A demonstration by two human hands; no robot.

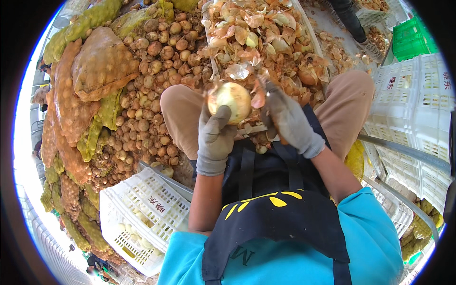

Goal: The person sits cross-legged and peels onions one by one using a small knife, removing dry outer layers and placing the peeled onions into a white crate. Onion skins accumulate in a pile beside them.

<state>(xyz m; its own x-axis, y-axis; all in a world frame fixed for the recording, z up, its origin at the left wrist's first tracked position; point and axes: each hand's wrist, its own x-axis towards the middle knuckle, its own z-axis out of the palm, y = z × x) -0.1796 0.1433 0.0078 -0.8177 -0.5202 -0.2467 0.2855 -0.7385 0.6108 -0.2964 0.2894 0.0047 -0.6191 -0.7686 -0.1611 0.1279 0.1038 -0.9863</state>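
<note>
My left hand (216, 137), in a grey work glove, holds a mostly peeled onion (233, 102) up above my lap, thumb across its near side. To its right, my gloved right hand (286, 115) is blurred, its fingers curled. A piece of reddish onion skin (258, 97) is at its fingertips, apart from the onion's pale flesh. Something brown shows beneath the right palm, too hidden to name. Directly beyond both hands, a heap of loose onion skins (270, 42) fills a pale tray (309, 26) between my knees.
Unpeeled onions (142, 121) are piled on the left, beside full mesh sacks (103, 64). A white plastic crate (142, 199) with peeled onions stands near my left elbow. White crates (402, 107) on a metal frame (406, 151) rise at right. Another person's leg (349, 21) is at the top.
</note>
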